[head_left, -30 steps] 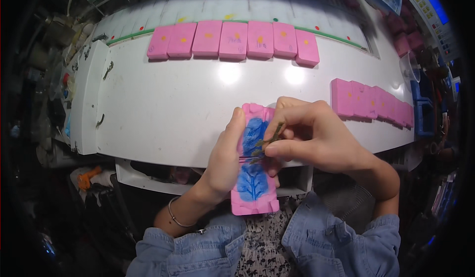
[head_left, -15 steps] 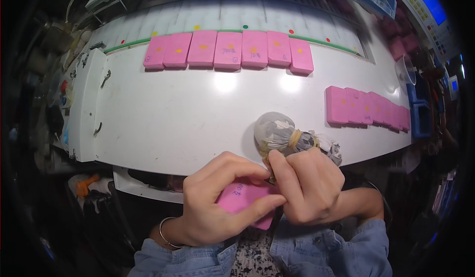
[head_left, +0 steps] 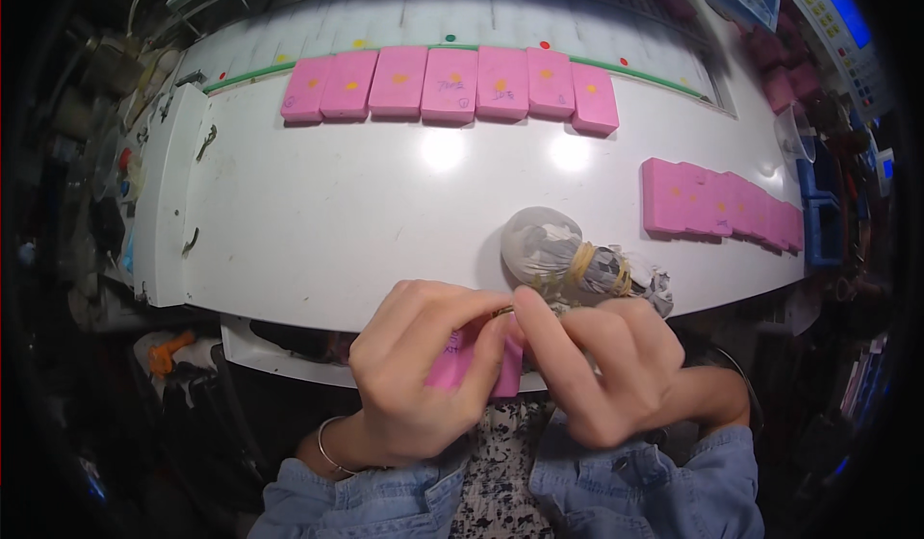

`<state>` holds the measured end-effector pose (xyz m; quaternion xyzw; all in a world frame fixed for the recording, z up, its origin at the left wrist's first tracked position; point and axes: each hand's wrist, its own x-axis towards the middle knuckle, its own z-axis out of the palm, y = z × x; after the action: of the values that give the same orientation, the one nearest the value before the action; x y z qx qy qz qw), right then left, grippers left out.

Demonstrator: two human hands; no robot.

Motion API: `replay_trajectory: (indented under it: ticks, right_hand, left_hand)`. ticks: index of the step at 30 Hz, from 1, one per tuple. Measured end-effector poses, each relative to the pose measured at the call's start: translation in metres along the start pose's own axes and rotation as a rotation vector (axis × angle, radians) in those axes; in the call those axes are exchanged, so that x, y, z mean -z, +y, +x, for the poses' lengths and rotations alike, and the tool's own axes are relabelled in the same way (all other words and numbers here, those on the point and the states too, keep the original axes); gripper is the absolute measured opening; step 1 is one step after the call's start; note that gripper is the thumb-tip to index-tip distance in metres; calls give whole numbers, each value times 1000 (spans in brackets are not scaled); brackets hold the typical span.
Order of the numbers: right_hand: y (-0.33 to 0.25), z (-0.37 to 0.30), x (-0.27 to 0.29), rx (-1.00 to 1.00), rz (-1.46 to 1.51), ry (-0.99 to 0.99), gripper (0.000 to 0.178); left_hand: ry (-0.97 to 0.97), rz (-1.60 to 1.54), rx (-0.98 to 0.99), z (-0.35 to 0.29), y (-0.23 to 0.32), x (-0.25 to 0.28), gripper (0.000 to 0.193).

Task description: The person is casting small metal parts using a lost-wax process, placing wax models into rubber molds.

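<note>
My left hand [head_left: 414, 371] is curled round a pink block [head_left: 508, 375] with blue handwriting on it, just past the table's near edge. Its thumb lies across the block, and the other fingers cover part of it. At the block's upper edge my right hand [head_left: 611, 371] is closed, its fingertips meeting those of my left. A small brownish thing [head_left: 500, 312] shows between the fingertips, too little to name. Just beyond the right hand, a grey and white cloth bundle [head_left: 541, 241] tied with yellowish bands lies on the table.
A row of pink blocks [head_left: 449, 87] with yellow dots stands along the back of the white table [head_left: 346, 202]. More pink blocks [head_left: 712, 202] overlap at the right. A white raised ledge [head_left: 173, 202] bounds the left side. A device with a blue screen [head_left: 840, 10] is far right.
Both hands have come closer to the table edge and each other. Less of the pink block shows, and a small brownish thing is now visible at the fingertips. The whole view has shifted slightly.
</note>
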<state>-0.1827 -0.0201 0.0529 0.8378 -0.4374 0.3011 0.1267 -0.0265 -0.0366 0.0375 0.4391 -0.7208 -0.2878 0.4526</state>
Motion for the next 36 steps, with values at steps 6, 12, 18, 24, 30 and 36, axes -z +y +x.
replay_trajectory:
  ticks: [6,12,18,24,30,36]
  right_hand:
    - [11,-13,14,-459,492,60,35]
    - [8,-18,5,-1023,1449,-161,23]
    - [9,-13,5,-1009,1456,-203,14]
    - [10,-15,3,-1028,1464,-210,10]
    - [10,-17,2,-1002,1436,-193,10]
    - [11,-18,0,-829,1300,-173,11]
  left_hand:
    - [92,-31,-4,-5,-3,7,25]
    - [29,-63,-95,-8,-4,5,18]
    - [44,-53,-151,-10,-7,0,28]
    - [23,-22,-149,-9,-7,-4,24]
    - [-23,19,-141,-9,-4,-1,18]
    - [-79,-40,-74,-10,-4,2,10]
